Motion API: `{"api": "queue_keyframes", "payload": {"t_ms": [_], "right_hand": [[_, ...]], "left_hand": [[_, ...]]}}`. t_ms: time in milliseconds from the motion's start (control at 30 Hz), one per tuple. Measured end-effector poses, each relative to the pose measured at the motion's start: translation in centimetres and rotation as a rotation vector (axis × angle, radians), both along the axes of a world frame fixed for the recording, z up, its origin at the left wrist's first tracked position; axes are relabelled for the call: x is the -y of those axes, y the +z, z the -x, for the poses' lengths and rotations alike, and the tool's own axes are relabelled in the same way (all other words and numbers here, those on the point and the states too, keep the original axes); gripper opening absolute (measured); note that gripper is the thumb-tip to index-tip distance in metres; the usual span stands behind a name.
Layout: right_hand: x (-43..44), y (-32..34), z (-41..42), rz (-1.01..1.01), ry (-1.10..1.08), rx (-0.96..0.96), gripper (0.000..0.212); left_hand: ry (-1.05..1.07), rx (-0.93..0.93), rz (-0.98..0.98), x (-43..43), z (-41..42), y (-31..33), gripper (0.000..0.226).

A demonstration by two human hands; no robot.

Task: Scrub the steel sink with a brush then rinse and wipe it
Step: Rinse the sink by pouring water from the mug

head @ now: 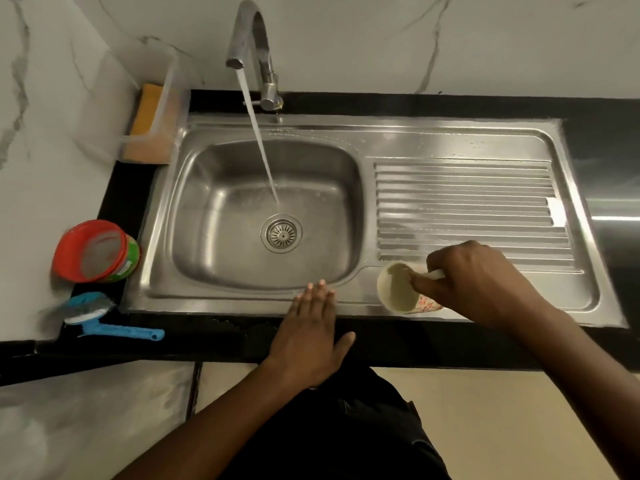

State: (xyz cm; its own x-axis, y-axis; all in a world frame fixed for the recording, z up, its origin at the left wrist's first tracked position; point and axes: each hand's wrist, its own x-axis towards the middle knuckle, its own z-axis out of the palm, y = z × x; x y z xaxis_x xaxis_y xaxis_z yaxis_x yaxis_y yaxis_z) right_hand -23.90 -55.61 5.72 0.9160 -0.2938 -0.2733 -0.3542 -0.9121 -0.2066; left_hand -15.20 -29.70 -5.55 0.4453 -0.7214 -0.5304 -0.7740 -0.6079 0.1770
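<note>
The steel sink (214, 265) has a basin on the left and a ribbed drainboard (464, 202) on the right. Water runs from the tap (247, 36) down onto the drain strainer (281, 233). My right hand (474, 282) grips a cream cup with a floral pattern (398, 289), tilted on its side over the drainboard's front left corner, with some water inside. My left hand (311, 334) lies flat, fingers together, on the sink's front rim and holds nothing. A blue scrub brush (100, 317) lies on the black counter at the front left, away from both hands.
A red and green tub with a red lid (97, 251) stands left of the basin. A clear holder with an orange sponge (152, 126) sits at the back left corner. Black counter (415, 341) frames the sink, with marble walls behind and left.
</note>
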Motion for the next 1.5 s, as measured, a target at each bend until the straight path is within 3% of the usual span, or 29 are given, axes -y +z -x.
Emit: {"api": "queue_keyframes", "payload": {"t_ms": [133, 300, 633, 833, 967, 1133, 1333, 1500], "right_hand": [[0.2, -0.2, 0.1, 0.005, 0.024, 0.020, 0.052], [1.7, -0.2, 1.1, -0.101, -0.095, 0.067, 0.051], [0.3, -0.3, -1.4, -0.029, -0.039, 0.075, 0.051], [-4.6, -0.3, -5.4, 0.075, 0.168, 0.139, 0.052], [-7.5, -0.7, -7.9, 0.085, 0.244, 0.147, 0.051], [-7.7, -1.4, -8.5, 0.001, 0.192, 0.154, 0.047], [-1.5, -1.8, -4.2, -0.249, -0.064, 0.150, 0.052], [4.1, 0.3, 1.5, -0.198, -0.137, 0.111, 0.049]], "left_hand": [[0.176, 0.012, -0.117, -0.8, -0.5, 1.0, 0.094], [0.254, 0.055, -0.168, -1.1, -0.5, 1.3, 0.096], [-0.185, -0.189, 0.055, 2.7, 0.7, 0.5, 0.088], [0.048, -0.112, 0.042, 0.9, -0.5, 0.0, 0.086], [0.225, -0.029, -0.030, -2.4, -2.8, -0.5, 0.098], [0.333, 0.013, -0.116, -3.4, -5.1, -0.8, 0.082], [0.099, -0.091, 0.062, 1.7, -3.6, -1.6, 0.082], [-0.170, -0.252, 0.170, 6.2, -0.7, -0.9, 0.081]]}}
